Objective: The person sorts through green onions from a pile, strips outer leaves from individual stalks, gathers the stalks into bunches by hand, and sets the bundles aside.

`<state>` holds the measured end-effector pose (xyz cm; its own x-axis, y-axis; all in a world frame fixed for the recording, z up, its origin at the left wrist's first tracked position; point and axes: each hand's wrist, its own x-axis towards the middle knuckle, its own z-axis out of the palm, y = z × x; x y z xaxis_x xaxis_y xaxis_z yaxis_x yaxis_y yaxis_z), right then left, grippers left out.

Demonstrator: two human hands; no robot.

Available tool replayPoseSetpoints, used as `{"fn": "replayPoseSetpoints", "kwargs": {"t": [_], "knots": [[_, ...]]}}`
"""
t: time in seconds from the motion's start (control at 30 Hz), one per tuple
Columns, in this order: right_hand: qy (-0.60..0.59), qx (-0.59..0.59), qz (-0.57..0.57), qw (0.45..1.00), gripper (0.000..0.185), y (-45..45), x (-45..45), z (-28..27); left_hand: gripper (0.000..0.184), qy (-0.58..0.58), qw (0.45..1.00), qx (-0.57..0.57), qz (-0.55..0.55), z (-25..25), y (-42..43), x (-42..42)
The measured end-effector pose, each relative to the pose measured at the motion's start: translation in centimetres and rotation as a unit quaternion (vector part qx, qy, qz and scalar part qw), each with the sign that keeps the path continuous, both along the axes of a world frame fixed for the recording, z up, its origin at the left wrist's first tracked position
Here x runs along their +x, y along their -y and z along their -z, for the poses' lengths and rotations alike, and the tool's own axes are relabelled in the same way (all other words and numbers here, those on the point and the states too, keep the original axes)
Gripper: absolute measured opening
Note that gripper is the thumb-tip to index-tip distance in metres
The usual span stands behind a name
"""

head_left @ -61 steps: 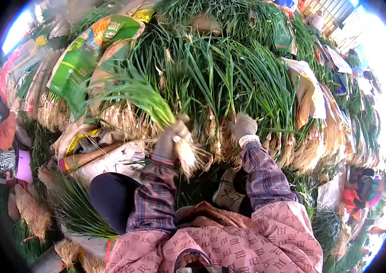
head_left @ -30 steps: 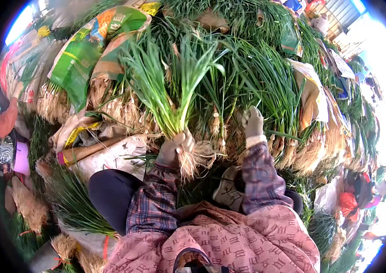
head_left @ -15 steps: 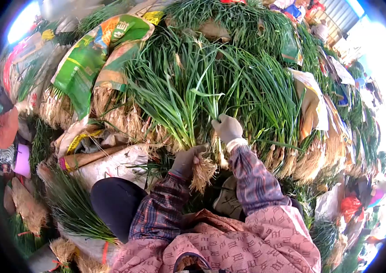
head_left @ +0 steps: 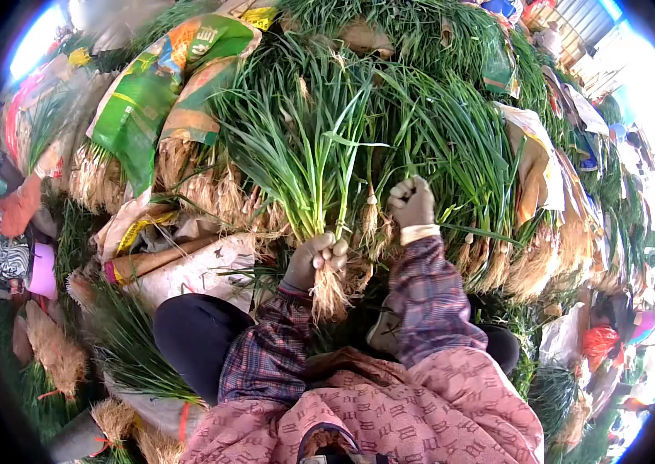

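Observation:
My left hand [head_left: 317, 261], in a pale glove, is closed around the lower stems of a bunch of green plants [head_left: 308, 178]. The leaves fan upward and the pale roots hang below my fist. My right hand [head_left: 412, 203], also gloved, is raised to the right of the bunch with its fingers curled, in front of the large pile of green plants [head_left: 459, 147]. Whether those fingers pinch anything is too small to tell. Between my hands a single plant with a pale bulb [head_left: 372, 199] lies against the pile.
A green and orange sack [head_left: 130, 112] covers plants at the upper left. A white sack [head_left: 196, 274] lies beside my left knee, near another heap of plants [head_left: 130, 340]. A pale sack [head_left: 532, 155] drapes over the pile at right. At the left edge is another person's arm [head_left: 20, 207].
My right hand has let go of the stems it held beside the bunch and moved up and right. My left hand has kept the bunch, whose leaves stand more upright.

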<state>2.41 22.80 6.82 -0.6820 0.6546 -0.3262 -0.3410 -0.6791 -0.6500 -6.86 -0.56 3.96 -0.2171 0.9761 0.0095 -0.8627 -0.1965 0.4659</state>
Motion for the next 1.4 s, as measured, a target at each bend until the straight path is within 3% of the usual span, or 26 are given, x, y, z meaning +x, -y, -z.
{"fn": "replayPoseSetpoints", "kwargs": {"t": [0.1, 0.2, 0.33, 0.37, 0.4, 0.43, 0.47, 0.5, 0.6, 0.7, 0.73, 0.8, 0.83, 0.87, 0.93, 0.97, 1.03, 1.07, 1.1, 1.17, 1.2, 1.23, 1.3, 1.37, 1.4], "knots": [[0.093, 0.212, -0.199, 0.952, 0.038, 1.2, 2.6, -2.8, 0.030, 0.012, 0.998, -0.058, -0.024, -0.7, 0.3, 0.2], [0.223, 0.389, -0.389, 0.805, 0.046, 3.1, 4.3, -2.0, 0.028, 0.022, 0.997, -0.076, -0.005, 0.0, 0.1, -0.1], [0.375, 0.517, -0.549, 0.540, 0.063, 5.8, 4.7, 0.3, 0.028, 0.002, 0.988, -0.148, -0.041, -1.1, 0.4, 0.5], [0.311, 0.401, -0.464, 0.726, 0.087, 7.4, 2.8, -5.3, 0.030, -0.086, 0.977, -0.190, -0.039, -1.9, 0.9, 0.5], [0.193, 0.357, -0.426, 0.809, 0.104, 5.0, 2.3, 0.6, 0.030, -0.117, 0.962, -0.237, -0.060, -2.1, 0.9, 0.6], [0.149, 0.359, -0.470, 0.793, 0.094, 5.1, 1.2, 0.7, 0.031, -0.150, 0.944, -0.284, -0.081, -2.2, 1.0, 0.7], [0.168, 0.396, -0.455, 0.780, 0.080, 6.4, 0.2, -0.3, 0.031, -0.161, 0.950, -0.254, -0.082, -2.3, 1.2, 0.8], [0.187, 0.434, -0.440, 0.763, 0.066, 7.4, -0.5, -1.3, 0.032, -0.149, 0.941, -0.293, -0.081, -2.5, 1.4, 0.7], [0.255, 0.590, -0.352, 0.680, 0.041, 7.8, -0.9, -0.7, 0.031, -0.176, 0.929, -0.318, -0.069, -3.1, 2.1, 0.1], [0.304, 0.641, -0.197, 0.677, 0.027, 7.4, -0.1, -0.8, 0.030, -0.186, 0.938, -0.289, -0.035, -1.7, 2.3, -0.3], [0.292, 0.610, -0.136, 0.724, 0.025, 2.8, 0.4, 4.4, 0.030, -0.183, 0.945, -0.271, -0.022, -1.9, 2.3, -0.4], [0.271, 0.352, -0.151, 0.883, 0.017, 1.5, 2.4, 0.0, 0.033, -0.164, 0.954, -0.251, -0.005, -3.0, 2.8, -0.8], [0.308, 0.538, -0.288, 0.730, 0.022, -0.7, 3.7, 4.6, 0.034, -0.138, 0.985, -0.080, 0.071, -0.6, 2.8, -2.8], [0.287, 0.707, -0.355, 0.541, 0.029, -3.0, 5.0, 9.2, 0.032, -0.089, 0.993, 0.002, 0.080, -0.1, 2.7, -3.9], [0.249, 0.683, -0.529, 0.438, 0.036, 3.1, 5.3, -0.1, 0.031, -0.028, 0.992, 0.109, 0.061, -0.1, 2.0, -4.7], [0.296, 0.625, -0.588, 0.420, 0.045, 4.3, 4.9, -2.5, 0.035, -0.020, 0.990, 0.133, 0.034, -0.8, 1.7, -4.7], [0.447, 0.548, -0.548, 0.446, 0.059, 6.5, 1.9, -6.9, 0.046, -0.013, 0.989, 0.143, -0.015, -1.9, 0.9, -4.5], [0.446, 0.560, -0.438, 0.544, 0.057, 5.0, 0.6, -5.4, 0.057, 0.001, 0.996, 0.080, -0.039, -3.2, 0.6, -3.4], [0.433, 0.562, -0.316, 0.630, 0.056, 3.3, -0.9, -3.5, 0.041, -0.073, 0.996, 0.020, -0.037, -0.6, -0.2, -3.7], [0.613, 0.586, -0.282, 0.449, 0.048, 2.0, -4.6, -3.0, 0.036, -0.078, 0.997, -0.001, -0.016, -0.7, -0.7, -3.3], [0.626, 0.576, -0.316, 0.420, 0.046, 1.4, -5.3, -1.9, 0.025, 0.021, 0.998, -0.002, -0.057, -1.6, -0.3, -2.0], [0.632, 0.572, -0.329, 0.406, 0.044, 1.7, -5.7, -2.2, 0.026, 0.018, 0.997, -0.033, -0.067, -1.7, -0.2, -2.2], [0.611, 0.550, -0.346, 0.452, 0.043, 1.5, -5.1, -3.0, 0.028, 0.001, 0.992, -0.096, -0.079, -1.7, -0.3, -2.5], [0.551, 0.506, -0.318, 0.583, 0.033, 2.0, -2.6, -4.9, 0.031, -0.093, 0.981, -0.162, -0.057, -1.5, 0.1, -3.2], [0.530, 0.505, -0.310, 0.607, 0.033, 3.1, -1.6, -6.6, 0.033, -0.094, 0.977, -0.177, -0.078, -1.8, -0.3, -2.5]]}}
